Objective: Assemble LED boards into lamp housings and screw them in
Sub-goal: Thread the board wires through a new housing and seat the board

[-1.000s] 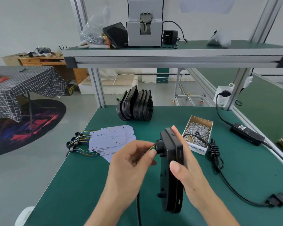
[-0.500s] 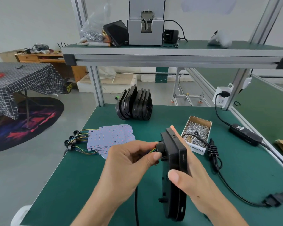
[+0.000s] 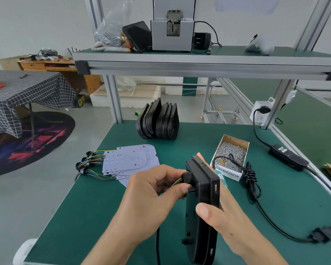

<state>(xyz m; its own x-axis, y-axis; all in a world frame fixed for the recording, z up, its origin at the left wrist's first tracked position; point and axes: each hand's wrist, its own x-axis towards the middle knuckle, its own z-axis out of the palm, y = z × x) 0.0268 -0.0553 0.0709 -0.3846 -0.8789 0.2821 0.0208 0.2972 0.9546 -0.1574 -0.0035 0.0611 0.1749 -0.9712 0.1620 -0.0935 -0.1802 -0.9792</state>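
A black lamp housing [image 3: 203,211] stands on edge above the green mat, near the front. My right hand [image 3: 225,219] grips it from the right, thumb on its near rim. My left hand [image 3: 153,196] pinches the black cable gland [image 3: 187,178] and coloured wires [image 3: 175,182] at the housing's left face. A fan of white LED boards [image 3: 130,161] with wire tails lies to the left. Several spare black housings [image 3: 158,123] stand on edge at the back. An open cardboard box of screws [image 3: 231,152] sits to the right.
A black power cord with an adapter [image 3: 289,159] runs along the right side to a wall socket [image 3: 261,109]. A coiled cable [image 3: 250,178] lies beside the screw box. An aluminium shelf [image 3: 199,62] with a screw feeder machine [image 3: 172,29] hangs overhead.
The housing has shifted slightly right and nearer in my right hand. My left fingers have closed tighter on the gland and wires at its left face.
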